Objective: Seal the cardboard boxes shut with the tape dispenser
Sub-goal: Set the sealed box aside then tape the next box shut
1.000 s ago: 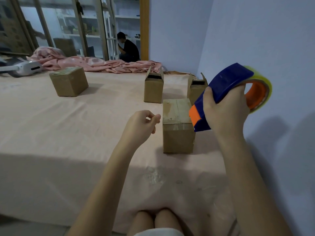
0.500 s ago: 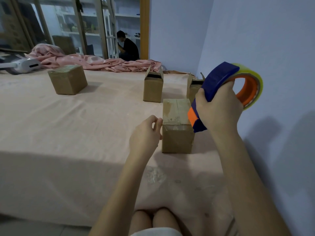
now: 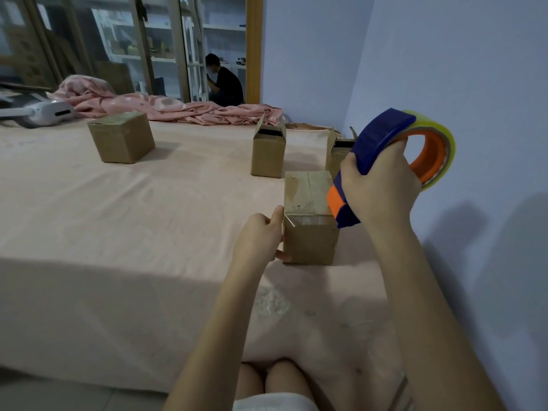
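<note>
Left hand (image 3: 258,236) grasps the nearest box (image 3: 309,216) on its left side, thumb up along the top left edge, fingers curled round the lower left corner. Right hand (image 3: 381,185) clenched round the tape dispenser (image 3: 385,161), held up in the air just right of that box, at about 2 o'clock from the left hand. One dispenser: blue body, orange core and orange front part, one roll of clear yellowish tape on it. Its lower blue-orange end sits at the box's upper right corner; cannot tell if it touches.

Four cardboard boxes total, all on the pink-covered bed (image 3: 148,232). Nearest box: flaps closed, clear tape visible across the top and over the front edge. Second box (image 3: 268,154) at 12 o'clock from the left hand, flaps standing open. Third box (image 3: 338,157) at 1 o'clock, flaps open too, partly hidden behind the right hand and dispenser. Fourth box (image 3: 121,137) at 10 o'clock, well apart, closed, top looks taped.

One crumpled pink blanket (image 3: 166,106) along the far edge at 11 o'clock. One white device (image 3: 49,111) at far left, 10 o'clock. One person in black (image 3: 225,81) seated beyond the glass doors, 12 o'clock. Wall (image 3: 474,69) close on the right.
</note>
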{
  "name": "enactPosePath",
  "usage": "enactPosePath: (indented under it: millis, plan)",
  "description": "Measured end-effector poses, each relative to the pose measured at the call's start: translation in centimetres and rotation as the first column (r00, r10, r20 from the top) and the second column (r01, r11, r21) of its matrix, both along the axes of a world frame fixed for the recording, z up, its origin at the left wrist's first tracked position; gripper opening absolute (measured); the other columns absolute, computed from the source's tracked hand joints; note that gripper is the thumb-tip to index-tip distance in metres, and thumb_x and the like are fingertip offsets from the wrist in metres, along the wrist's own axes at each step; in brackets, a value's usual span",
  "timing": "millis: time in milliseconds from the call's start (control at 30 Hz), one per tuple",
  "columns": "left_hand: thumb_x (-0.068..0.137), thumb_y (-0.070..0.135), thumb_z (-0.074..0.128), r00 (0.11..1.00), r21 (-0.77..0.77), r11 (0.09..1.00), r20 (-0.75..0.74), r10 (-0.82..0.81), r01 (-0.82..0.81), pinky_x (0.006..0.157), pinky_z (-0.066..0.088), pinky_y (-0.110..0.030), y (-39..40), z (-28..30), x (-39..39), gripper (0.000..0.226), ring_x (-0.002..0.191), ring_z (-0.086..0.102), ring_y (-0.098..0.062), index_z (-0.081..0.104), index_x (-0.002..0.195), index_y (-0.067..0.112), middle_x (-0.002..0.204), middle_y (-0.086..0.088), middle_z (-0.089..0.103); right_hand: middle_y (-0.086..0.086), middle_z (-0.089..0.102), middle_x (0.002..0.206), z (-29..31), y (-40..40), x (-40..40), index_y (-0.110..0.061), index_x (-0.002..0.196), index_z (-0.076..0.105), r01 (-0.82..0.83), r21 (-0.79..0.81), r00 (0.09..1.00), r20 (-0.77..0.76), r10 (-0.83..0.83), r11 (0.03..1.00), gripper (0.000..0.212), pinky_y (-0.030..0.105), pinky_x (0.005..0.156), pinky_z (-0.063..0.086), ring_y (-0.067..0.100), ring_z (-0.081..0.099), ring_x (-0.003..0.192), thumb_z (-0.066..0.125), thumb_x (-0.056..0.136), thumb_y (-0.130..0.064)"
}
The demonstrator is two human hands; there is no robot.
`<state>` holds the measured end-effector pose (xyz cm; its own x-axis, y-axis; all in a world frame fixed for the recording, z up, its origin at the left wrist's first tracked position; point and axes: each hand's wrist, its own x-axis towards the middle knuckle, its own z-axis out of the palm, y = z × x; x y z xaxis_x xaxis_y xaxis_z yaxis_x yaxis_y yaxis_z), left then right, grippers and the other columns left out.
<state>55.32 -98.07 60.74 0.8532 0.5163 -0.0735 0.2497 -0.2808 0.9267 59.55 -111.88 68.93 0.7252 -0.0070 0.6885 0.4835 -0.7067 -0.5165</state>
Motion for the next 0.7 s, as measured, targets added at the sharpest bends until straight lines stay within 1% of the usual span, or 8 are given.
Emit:
enactPosePath:
  millis: [67,100,167,267,367,433,533,700]
  plan:
    - [0.097,0.050,0.033,0.999,-0.037,0.999,-0.031,-0.011,0.010,0.038,0.032,-0.020,0.1,0.1,-0.2,0.050,0.054,0.068,-0.025,0.053,0.083,0.006,0.070,-0.003,0.062,0.009,0.062,0.110,0.0,0.0,0.1,-0.007,0.126,0.039,0.008,-0.013,1.000,0.002,-0.008,1.000,0.047,0.024,0.069,0.039,0.020,0.060,0.093,0.057,0.089,-0.029]
    - [0.097,0.051,0.033,0.999,-0.092,0.996,-0.037,-0.019,0.016,0.036,0.033,-0.018,0.0,-0.1,-0.4,0.051,0.053,0.068,-0.024,0.053,0.083,0.006,0.071,-0.005,0.063,0.009,0.061,0.110,0.0,0.0,0.1,-0.007,0.127,0.039,0.012,-0.016,1.000,0.003,-0.012,1.000,0.047,0.024,0.069,0.039,0.020,0.060,0.092,0.057,0.089,-0.029]
    - [0.098,0.049,0.032,1.000,-0.258,0.966,-0.011,-0.003,0.000,0.042,0.036,-0.020,-0.1,-0.7,-0.9,0.049,0.049,0.066,-0.019,0.054,0.082,0.009,0.068,-0.003,0.063,0.009,0.061,0.111,0.0,-0.2,0.1,-0.007,0.127,0.039,0.009,-0.012,1.000,-0.005,-0.009,1.000,0.048,0.025,0.068,0.039,0.020,0.059,0.092,0.057,0.089,-0.029]
    - [0.097,0.049,0.035,0.998,-0.491,0.871,0.053,0.044,-0.012,0.051,0.036,-0.024,-0.3,-1.7,-1.3,0.044,0.049,0.065,-0.015,0.057,0.084,0.013,0.056,0.003,0.061,0.010,0.060,0.113,0.1,-0.5,0.3,-0.006,0.128,0.038,0.013,0.011,1.000,-0.029,-0.012,1.000,0.049,0.026,0.069,0.041,0.022,0.060,0.095,0.058,0.089,-0.028]
    - [0.093,0.048,0.048,0.990,-0.655,0.754,0.132,0.055,0.045,0.045,0.037,-0.019,-0.3,-2.0,-1.5,0.035,0.049,0.063,-0.010,0.058,0.086,0.016,0.054,0.008,0.061,0.011,0.060,0.113,0.1,-0.6,0.3,-0.006,0.127,0.039,0.007,0.024,0.999,-0.038,-0.006,1.000,0.049,0.026,0.069,0.043,0.023,0.060,0.095,0.059,0.088,-0.028]
    - [0.091,0.045,0.055,0.983,-0.691,0.717,0.179,0.048,0.091,0.040,0.036,-0.016,-0.2,-1.8,-1.5,0.030,0.047,0.059,-0.007,0.059,0.088,0.016,0.055,0.009,0.061,0.011,0.060,0.112,0.0,-0.5,0.2,-0.006,0.127,0.039,0.003,0.030,0.999,-0.035,-0.002,1.000,0.048,0.026,0.068,0.044,0.023,0.060,0.094,0.059,0.088,-0.027]
    - [0.090,0.037,0.060,0.974,-0.657,0.744,0.222,0.038,0.121,0.039,0.034,-0.015,-0.4,-1.8,-1.5,0.025,0.046,0.052,-0.005,0.060,0.094,0.013,0.056,0.009,0.055,0.010,0.060,0.111,0.0,-0.5,0.2,-0.006,0.126,0.040,-0.002,0.037,0.999,-0.033,0.003,0.999,0.047,0.026,0.068,0.044,0.022,0.060,0.093,0.059,0.089,-0.027]
    - [0.089,0.032,0.063,0.969,-0.639,0.767,0.224,0.107,0.063,0.038,0.030,-0.017,-1.0,-2.3,-1.8,0.022,0.042,0.040,-0.005,0.054,0.082,0.013,0.054,0.008,0.044,0.011,0.061,0.109,-0.1,-0.4,0.1,-0.005,0.124,0.041,-0.005,0.047,1.000,-0.021,0.006,0.999,0.045,0.026,0.067,0.042,0.022,0.060,0.090,0.059,0.089,-0.027]
